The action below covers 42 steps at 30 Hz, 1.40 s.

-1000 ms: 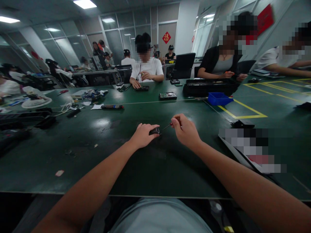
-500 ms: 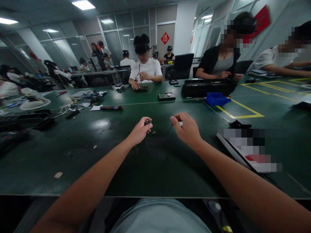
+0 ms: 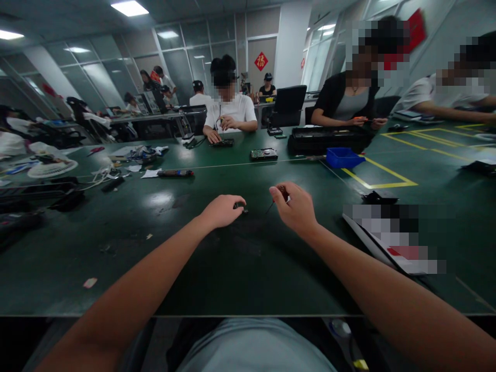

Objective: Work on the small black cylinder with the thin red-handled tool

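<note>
The left hand (image 3: 219,212) curls closed around a small dark piece (image 3: 237,205) just above or on the green table (image 3: 248,274); fingers and thumb cover most of it, so its full shape is hard to make out, and whether it touches the tabletop cannot be told. A tiny speck-like bit (image 3: 245,211) shows just beside the fingertips, too small to identify.

The right hand (image 3: 293,204) grips a screwdriver (image 3: 284,192) — its reddish-brown handle is partly hidden in the fist, while the thin shaft slants down toward the left, apart from the dark piece. The tip fades against the dark surface, so contact with the table is unclear. Both forearms run out of the picture at the lower corners.

To the right lies a pale flat item (image 3: 368,240), much of it lost under mosaic blocks. Farther off stand a blue bin (image 3: 344,157) and a long black casing (image 3: 329,140), which hides part of the co-worker (image 3: 351,103) behind it. At the far left, dark parts (image 3: 19,222) blur together.
</note>
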Tool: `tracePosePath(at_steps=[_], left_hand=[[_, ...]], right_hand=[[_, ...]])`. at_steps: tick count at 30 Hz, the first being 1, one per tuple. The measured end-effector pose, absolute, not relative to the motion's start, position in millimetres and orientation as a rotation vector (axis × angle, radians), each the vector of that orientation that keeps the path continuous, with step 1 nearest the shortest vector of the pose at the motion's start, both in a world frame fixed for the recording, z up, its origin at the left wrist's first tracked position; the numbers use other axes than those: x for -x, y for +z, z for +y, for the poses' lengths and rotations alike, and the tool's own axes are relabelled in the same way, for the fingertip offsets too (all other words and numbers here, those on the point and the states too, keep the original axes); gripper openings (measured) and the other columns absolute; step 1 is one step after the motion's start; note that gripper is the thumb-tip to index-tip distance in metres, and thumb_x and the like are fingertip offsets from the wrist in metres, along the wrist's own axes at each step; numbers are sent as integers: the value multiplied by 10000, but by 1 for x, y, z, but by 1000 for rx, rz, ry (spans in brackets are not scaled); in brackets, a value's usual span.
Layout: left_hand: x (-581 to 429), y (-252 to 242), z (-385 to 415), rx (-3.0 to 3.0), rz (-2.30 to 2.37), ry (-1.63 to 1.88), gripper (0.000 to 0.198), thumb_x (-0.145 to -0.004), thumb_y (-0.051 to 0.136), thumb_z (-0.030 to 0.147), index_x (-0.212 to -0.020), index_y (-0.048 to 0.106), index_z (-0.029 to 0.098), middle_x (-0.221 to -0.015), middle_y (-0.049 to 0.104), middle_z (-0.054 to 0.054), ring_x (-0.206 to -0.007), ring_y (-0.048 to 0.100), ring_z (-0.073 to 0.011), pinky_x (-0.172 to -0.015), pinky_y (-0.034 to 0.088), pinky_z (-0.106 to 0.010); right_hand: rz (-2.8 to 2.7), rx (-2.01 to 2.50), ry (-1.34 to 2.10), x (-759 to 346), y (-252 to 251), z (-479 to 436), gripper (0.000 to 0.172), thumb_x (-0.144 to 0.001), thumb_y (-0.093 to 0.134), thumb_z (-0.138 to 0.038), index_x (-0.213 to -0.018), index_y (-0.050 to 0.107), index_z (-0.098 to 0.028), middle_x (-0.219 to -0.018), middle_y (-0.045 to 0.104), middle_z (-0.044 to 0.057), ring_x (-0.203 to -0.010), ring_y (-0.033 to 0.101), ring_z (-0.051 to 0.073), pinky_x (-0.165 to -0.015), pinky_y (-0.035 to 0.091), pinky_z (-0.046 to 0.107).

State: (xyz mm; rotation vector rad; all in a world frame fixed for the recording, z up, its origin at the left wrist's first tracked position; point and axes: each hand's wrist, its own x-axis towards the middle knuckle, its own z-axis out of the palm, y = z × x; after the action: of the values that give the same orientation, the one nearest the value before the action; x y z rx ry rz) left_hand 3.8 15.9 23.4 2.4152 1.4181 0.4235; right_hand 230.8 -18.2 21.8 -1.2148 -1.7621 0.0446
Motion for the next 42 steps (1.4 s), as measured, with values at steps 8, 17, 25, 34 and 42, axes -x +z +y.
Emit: tracePosePath(at_steps=[8,17,25,34,42], left_hand=[[-21,11,20,-2551,1506,121,379,-898,571,423,-1207,698,242,-1198,687,-110,-1098,629,-326,-900,496,-439],[-7,16,33,-2321,1422,315,263,-874,580,351,-1002,762,211,-1016,727,-83,-884,651,-235,-771,479,-333],[43,34,44,-1055,1096,934,148,-872,612,256,-964,665,153,-822,605,-51,-526,500,-89,-401,297,-175],[146,53,38,-615,932,1363,158,-973,505,273,-874,539,155,-662,513,15,-482,440,-72,-427,355,-167],[245,65,6,-564,1109,1640,257,-971,263,162,-895,508,135,-599,460,14,-464,370,-92,-438,352,-184]], right_hand=[[-1753,1224,23,-229,21,-20,298,-975,476,-421,-822,602,-199,-735,617,38,-647,535,167,-639,372,310],[-1907,1403,234,-231,17,-12,358,-966,473,-481,-740,543,-211,-629,561,1,-586,517,156,-577,318,300],[-1952,1392,279,-229,20,-17,345,-973,468,-479,-777,553,-208,-638,571,1,-577,516,149,-563,331,297],[-1974,1361,268,-229,20,-17,353,-982,447,-480,-774,539,-211,-633,559,-1,-572,509,146,-558,327,295],[-1968,1376,255,-228,20,-16,343,-986,438,-466,-788,553,-210,-656,585,14,-604,531,162,-586,327,306]])
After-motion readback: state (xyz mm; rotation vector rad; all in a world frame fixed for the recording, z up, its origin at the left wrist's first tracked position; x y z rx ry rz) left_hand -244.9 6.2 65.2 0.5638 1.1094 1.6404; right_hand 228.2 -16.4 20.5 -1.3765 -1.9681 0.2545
